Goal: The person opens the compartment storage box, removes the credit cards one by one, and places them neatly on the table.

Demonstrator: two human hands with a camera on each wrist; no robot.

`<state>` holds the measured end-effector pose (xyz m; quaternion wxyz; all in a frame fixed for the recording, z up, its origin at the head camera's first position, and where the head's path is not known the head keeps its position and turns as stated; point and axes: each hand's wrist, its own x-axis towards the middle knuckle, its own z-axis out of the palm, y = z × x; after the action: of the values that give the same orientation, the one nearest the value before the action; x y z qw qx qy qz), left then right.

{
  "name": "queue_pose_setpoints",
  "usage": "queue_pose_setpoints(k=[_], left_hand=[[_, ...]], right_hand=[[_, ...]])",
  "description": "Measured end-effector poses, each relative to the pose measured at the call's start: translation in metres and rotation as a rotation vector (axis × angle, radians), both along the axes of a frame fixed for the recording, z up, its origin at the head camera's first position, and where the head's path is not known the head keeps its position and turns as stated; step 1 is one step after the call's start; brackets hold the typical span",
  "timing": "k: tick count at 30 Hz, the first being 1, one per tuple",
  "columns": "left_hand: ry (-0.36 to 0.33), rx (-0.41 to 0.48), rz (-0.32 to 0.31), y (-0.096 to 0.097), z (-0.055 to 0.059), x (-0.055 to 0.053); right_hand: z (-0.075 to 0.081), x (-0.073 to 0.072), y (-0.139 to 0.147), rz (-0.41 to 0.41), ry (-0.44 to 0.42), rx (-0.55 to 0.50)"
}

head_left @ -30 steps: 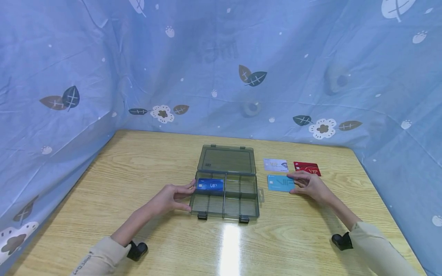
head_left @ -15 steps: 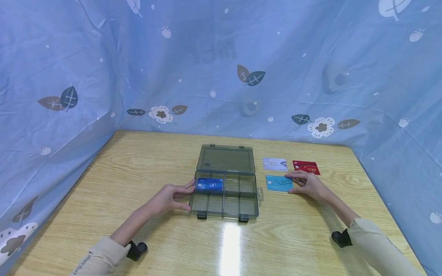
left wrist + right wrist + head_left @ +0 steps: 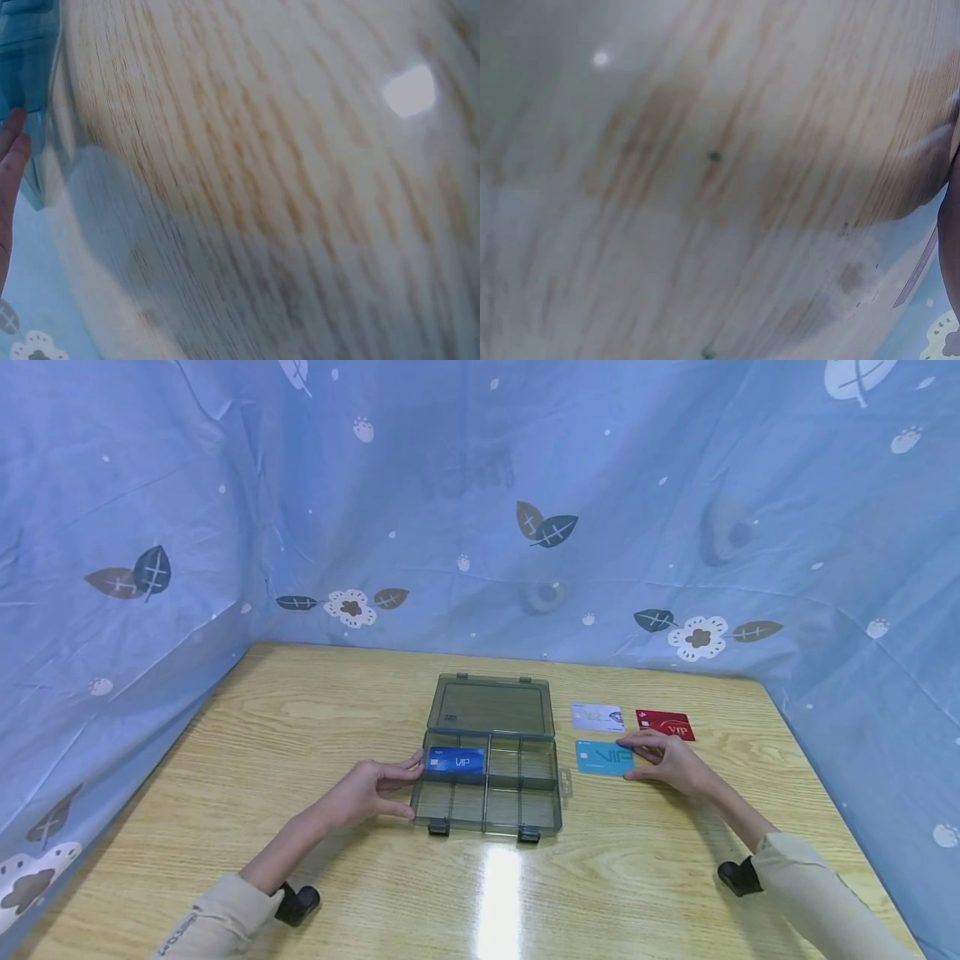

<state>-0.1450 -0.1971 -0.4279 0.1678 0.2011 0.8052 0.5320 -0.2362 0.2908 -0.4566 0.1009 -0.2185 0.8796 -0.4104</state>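
In the head view, my left hand (image 3: pixel 371 792) touches the left side of a smoky plastic compartment box (image 3: pixel 486 810) with extended fingers, the thumb lower near the front corner. The box's lid (image 3: pixel 491 706) is folded back away from me. Inside the back-left compartment lies a dark blue VIP card (image 3: pixel 456 761). Right of the box, my right hand (image 3: pixel 671 766) pinches the right end of a light blue VIP card (image 3: pixel 603 758), which looks flat or nearly so on the table. In the left wrist view, fingers (image 3: pixel 13 154) touch the box; the right wrist view shows little of the hand.
A white VIP card (image 3: pixel 597 717) and a red VIP card (image 3: pixel 666 724) lie on the wooden table (image 3: pixel 337 693) behind the light blue one. A clear hang tab (image 3: pixel 566 782) sticks out from the box's right side. Blue patterned cloth (image 3: pixel 450 485) surrounds the table's back and sides.
The light blue card and my right hand have shifted very slightly left. My left hand and the box stay in place; the view itself shifts a little.
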Motion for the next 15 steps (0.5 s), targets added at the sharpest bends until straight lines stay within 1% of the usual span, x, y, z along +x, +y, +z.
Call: queue_pose_setpoints(k=[15], left_hand=[[0.007, 0.0, -0.009, -0.0008, 0.0004, 0.0008]], right_hand=[[-0.0002, -0.0017, -0.0013, 0.016, -0.026, -0.031]])
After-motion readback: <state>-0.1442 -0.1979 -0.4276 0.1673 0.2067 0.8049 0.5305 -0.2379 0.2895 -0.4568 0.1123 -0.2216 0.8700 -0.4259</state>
